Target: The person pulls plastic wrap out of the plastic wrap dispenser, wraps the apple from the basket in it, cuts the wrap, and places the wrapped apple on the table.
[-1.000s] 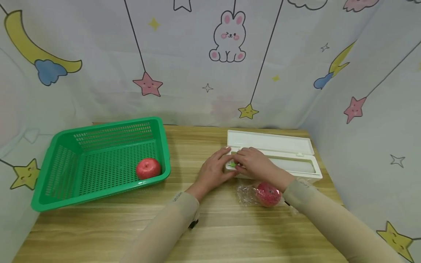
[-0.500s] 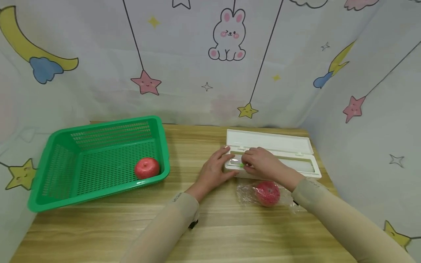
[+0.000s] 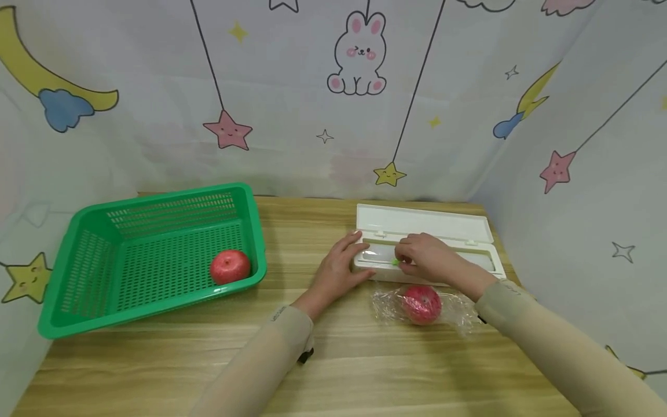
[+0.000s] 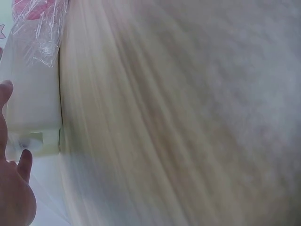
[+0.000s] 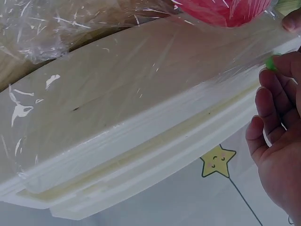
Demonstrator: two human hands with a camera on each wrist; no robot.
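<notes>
A white cling film dispenser [image 3: 383, 274] lies on the wooden table with its lid [image 3: 422, 223] raised behind it. At its left end my left hand [image 3: 333, 271] holds the box, fingers at the back corner and thumb at the front; the left wrist view catches part of this hand [image 4: 16, 193]. My right hand [image 3: 429, 259] pinches a small green slider [image 3: 395, 262] on the dispenser's front edge, also visible as a green tip [image 5: 270, 62] in the right wrist view. In front of the box sits a red apple [image 3: 422, 304] amid crinkled clear film [image 3: 385, 307].
A green plastic basket [image 3: 156, 313] stands at the left with another red apple [image 3: 230, 267] in its front right corner. Behind and to the right hangs a white cloth [image 3: 292, 63] printed with stars and a rabbit.
My right hand has slid rightward along the dispenser with the green slider, exposing more of the box's left part. The left hand stays at the left end.
</notes>
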